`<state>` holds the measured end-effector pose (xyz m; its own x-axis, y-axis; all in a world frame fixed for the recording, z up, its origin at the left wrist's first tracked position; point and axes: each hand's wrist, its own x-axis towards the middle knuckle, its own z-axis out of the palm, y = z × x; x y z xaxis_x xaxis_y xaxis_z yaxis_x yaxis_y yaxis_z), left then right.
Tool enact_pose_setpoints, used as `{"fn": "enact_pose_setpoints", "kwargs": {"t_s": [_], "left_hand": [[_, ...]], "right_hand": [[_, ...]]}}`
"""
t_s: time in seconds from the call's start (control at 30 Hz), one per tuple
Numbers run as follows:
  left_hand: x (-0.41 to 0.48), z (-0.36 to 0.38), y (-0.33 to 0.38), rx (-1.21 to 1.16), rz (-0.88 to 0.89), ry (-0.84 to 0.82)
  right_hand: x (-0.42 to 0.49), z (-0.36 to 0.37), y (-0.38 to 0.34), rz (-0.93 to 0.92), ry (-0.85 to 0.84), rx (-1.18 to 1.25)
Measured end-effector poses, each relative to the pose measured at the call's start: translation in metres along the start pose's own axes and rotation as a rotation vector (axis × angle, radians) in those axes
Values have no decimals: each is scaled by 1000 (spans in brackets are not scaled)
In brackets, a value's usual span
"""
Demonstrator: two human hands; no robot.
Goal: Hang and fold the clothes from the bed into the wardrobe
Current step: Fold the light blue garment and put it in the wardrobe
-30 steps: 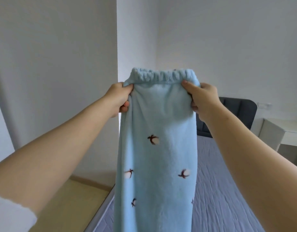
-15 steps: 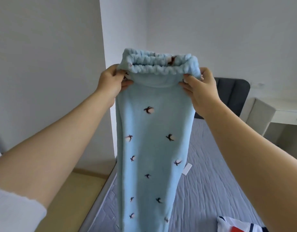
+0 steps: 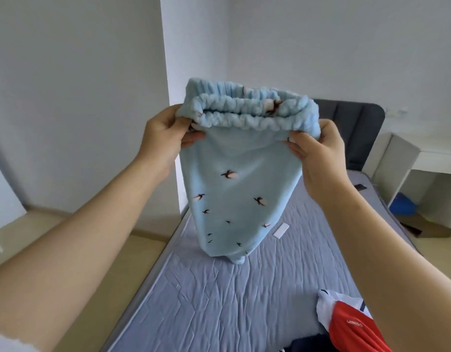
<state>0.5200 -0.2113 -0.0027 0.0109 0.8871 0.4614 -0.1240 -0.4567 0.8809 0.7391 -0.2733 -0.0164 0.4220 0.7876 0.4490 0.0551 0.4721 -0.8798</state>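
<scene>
I hold a pair of light blue fleece trousers (image 3: 234, 189) with small dark bird prints up over the bed (image 3: 219, 301). My left hand (image 3: 163, 138) pinches the left end of the elastic waistband, and my right hand (image 3: 318, 153) pinches the right end. The waistband is stretched between them and gapes open toward me. The legs hang down, and the lower end touches the grey-blue sheet. A red, white and navy garment (image 3: 346, 323) lies on the bed at the lower right, partly behind my right forearm.
A dark grey headboard (image 3: 356, 128) stands at the far end of the bed. A white desk (image 3: 422, 158) sits at the right, with a blue object (image 3: 405, 204) under it. White walls rise at left and behind. Beige floor runs along the bed's left side.
The view has tilted down, showing more of the bed. The trousers have sunk lower, their lower end now reaching the sheet, and the waistband is spread wider and tipped open toward me.
</scene>
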Motion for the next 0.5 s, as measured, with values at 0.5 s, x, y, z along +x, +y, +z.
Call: {"fn": "enact_pose_setpoints", "kwargs": {"t_s": [0.5], "left_hand": [[-261, -12, -139, 279, -645, -88]], "right_hand": [[-247, -119, 146, 744, -10, -132]]}}
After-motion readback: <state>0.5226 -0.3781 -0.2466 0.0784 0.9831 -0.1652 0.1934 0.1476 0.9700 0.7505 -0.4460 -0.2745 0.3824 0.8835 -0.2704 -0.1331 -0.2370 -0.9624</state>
